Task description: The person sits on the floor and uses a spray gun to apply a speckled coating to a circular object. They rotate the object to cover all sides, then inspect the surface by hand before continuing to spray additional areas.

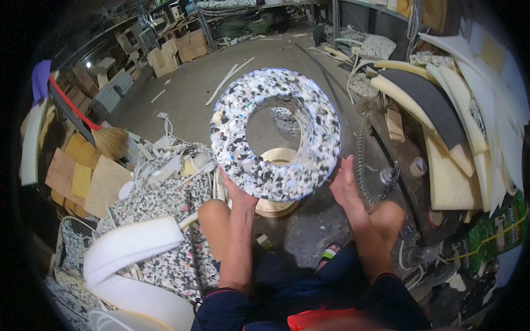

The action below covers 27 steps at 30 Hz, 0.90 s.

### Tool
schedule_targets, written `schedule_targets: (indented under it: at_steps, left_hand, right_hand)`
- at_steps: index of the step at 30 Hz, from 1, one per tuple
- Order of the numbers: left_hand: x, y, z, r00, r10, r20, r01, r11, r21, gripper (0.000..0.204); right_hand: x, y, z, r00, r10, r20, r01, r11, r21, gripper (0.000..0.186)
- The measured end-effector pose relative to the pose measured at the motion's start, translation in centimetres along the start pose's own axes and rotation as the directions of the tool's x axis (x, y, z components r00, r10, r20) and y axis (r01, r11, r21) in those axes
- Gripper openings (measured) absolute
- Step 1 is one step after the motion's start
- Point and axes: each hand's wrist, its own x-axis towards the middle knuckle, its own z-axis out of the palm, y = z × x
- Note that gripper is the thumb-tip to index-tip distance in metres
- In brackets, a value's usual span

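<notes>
A thick foam ring [232, 138], speckled black, white and grey, is held up in front of me with its round hole facing me. My left hand [238, 188] grips its lower left edge, the fingers partly hidden behind it. At the lower right edge is my right hand [346, 186], closed against the ring's side, its fingertips partly out of sight. Below and behind the ring, between my knees, stands a round pale wooden piece [273, 208]. Part of that piece shows through the hole.
Speckled foam sheets [160, 212] and a curled white foam strip [135, 245] lie at my left, near a straw broom [110, 142]. Cream foam sheets [452, 171] lean at the right, beside a ribbed hose [362, 160]. Loose strips [229, 81] lie on the floor ahead.
</notes>
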Motion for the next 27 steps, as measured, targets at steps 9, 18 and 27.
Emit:
schedule_targets:
  at_steps: [9,18,27]
  left_hand:
    - [-1.9,3.3,0.0,0.96,-0.044,0.275,0.032,0.998,0.05,0.056]
    - [-2.5,-0.3,1.2,0.992,0.039,0.123,-0.046,0.997,0.056,0.071]
    - [-0.1,2.7,-1.3,0.972,0.187,-0.145,-0.146,0.956,0.254,0.072]
  right_hand:
    - [-0.3,0.7,1.7,0.998,0.02,0.068,-0.033,0.979,0.203,0.066]
    - [-2.7,4.7,5.4,0.997,0.054,0.054,-0.065,0.971,0.23,0.066]
    - [-2.6,4.1,0.8,0.985,0.173,-0.025,-0.175,0.969,-0.176,0.067]
